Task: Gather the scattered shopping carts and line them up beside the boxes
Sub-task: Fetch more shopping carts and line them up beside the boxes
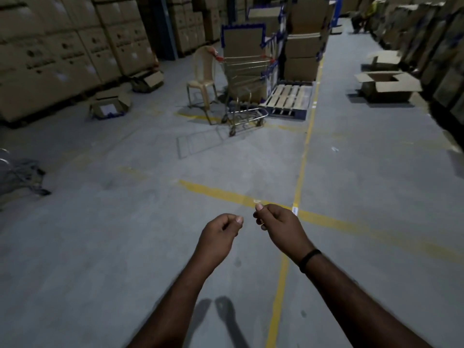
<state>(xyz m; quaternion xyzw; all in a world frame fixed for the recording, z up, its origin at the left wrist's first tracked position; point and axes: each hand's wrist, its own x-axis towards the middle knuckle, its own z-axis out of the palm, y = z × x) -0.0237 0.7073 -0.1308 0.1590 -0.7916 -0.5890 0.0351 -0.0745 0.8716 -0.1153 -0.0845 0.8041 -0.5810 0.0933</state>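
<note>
Warehouse aisle, dim light. Tall stacks of cardboard boxes [62, 46] wall the left side, so the open concrete floor [125, 247] in front of them is likely where a row of carts could stand. Centre back, more stacked cartons [305, 46] sit behind a bare wooden pallet [288, 97]; yellow floor lines [305, 151] mark the lanes. One shopping cart [244, 89] stands well ahead, at the pallet's left edge with a plastic chair [204, 76] just beside it on its other side, so pulling it out probably means backing it away from both. A flat wire panel [200, 143] lies on the floor just in front of it, in the path of the wheels. At the far left edge a grey metal frame [17, 174] is cut off by the view; it may be another cart, cannot tell. Open cartons [389, 85] sit on the floor at right. Left hand [218, 238] and right hand [277, 226] hang out in front, near each other but not touching, fingers loosely curled on nothing, well short of the cart: judged to be an approach, nothing gripped yet. Black band [310, 259] on the right wrist.
</note>
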